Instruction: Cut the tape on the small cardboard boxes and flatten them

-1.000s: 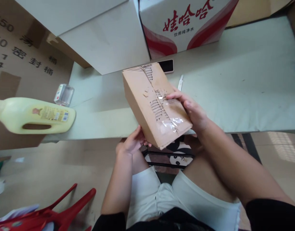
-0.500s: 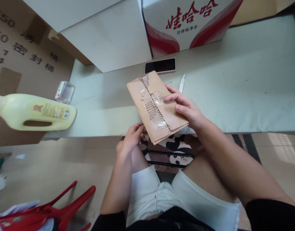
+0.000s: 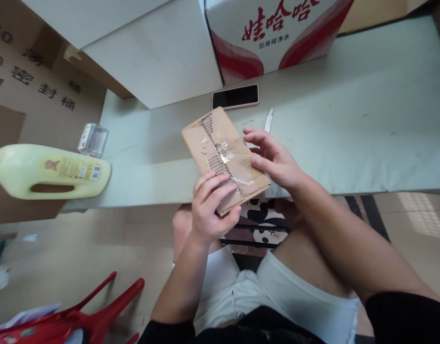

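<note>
A flat brown piece of folded cardboard, its clear tape torn and wrinkled along a seam, is tilted above the table's front edge. My left hand grips its near left corner, fingers on top and thumb at the near edge. Beside the right edge, my right hand has its fingers apart, with the thumb tip touching the cardboard. Just beyond that hand, a slim utility knife lies on the table, partly hidden. A phone with a dark screen lies behind the cardboard.
The pale green tabletop carries a white box and a red-and-white water carton at the back. On the left are a yellow jug, a small clear container and a large brown box. A red stool stands below left.
My left hand has come up from beneath the cardboard onto its near left corner. The right hand's fingers have lifted off its top. The cardboard has shifted slightly left.
</note>
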The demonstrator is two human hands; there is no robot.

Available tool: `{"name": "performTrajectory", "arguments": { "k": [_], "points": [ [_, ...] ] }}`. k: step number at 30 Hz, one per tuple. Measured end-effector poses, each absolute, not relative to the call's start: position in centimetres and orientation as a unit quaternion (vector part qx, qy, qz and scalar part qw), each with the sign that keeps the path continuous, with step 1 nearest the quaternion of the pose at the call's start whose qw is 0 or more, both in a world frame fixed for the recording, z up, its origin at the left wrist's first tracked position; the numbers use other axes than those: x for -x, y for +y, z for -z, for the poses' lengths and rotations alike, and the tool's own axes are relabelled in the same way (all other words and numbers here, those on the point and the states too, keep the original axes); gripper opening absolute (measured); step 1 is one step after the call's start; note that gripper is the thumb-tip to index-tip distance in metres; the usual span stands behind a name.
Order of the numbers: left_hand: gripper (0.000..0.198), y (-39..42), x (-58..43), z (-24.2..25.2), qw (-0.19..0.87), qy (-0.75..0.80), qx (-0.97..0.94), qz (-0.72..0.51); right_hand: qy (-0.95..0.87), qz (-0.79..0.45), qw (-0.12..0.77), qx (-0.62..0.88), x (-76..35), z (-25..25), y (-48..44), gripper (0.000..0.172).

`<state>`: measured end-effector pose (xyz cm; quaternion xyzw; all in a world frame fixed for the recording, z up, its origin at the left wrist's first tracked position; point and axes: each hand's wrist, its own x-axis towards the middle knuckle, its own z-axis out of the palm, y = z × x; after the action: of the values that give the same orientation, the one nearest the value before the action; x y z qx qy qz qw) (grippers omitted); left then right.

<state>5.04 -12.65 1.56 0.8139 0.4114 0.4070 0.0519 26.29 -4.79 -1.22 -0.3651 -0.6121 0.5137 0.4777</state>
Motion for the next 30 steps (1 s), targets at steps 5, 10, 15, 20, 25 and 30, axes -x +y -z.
{"name": "performTrajectory", "arguments": {
  "k": [5,10,15,20,25,30],
  "points": [
    [0.03,-12.3,-4.8,-1.0,0.046,0.417,-0.808,-0.413,-0.629,-0.304,0.397,0.595,-26.4,1.9,-3.9,0.044],
    [0.029,-11.9,-5.5,-1.3,0.038,0.455,-0.794,-0.402,-0.669,-0.237,0.209,0.673,-26.6,2.5,-3.4,0.043],
    [0.026,-11.3,-6.9,-1.3,0.031,0.494,-0.767,-0.408,-0.668,-0.221,0.135,0.697,-26.9,1.9,-3.6,0.036],
    [0.026,-10.5,-7.7,0.4,-0.026,0.462,-0.752,-0.469,-0.672,-0.227,0.097,0.698,-27.0,1.3,-3.4,0.044],
    [0.029,-10.0,-7.7,1.9,-0.079,0.434,-0.74,-0.508,-0.682,-0.248,0.059,0.686,-26.9,0.9,-3.4,0.036],
    [0.031,-10.0,-7.9,1.9,-0.068,0.429,-0.743,-0.51,-0.651,-0.262,0.049,0.711,-27.0,0.5,-3.6,0.052]
  ]
}}
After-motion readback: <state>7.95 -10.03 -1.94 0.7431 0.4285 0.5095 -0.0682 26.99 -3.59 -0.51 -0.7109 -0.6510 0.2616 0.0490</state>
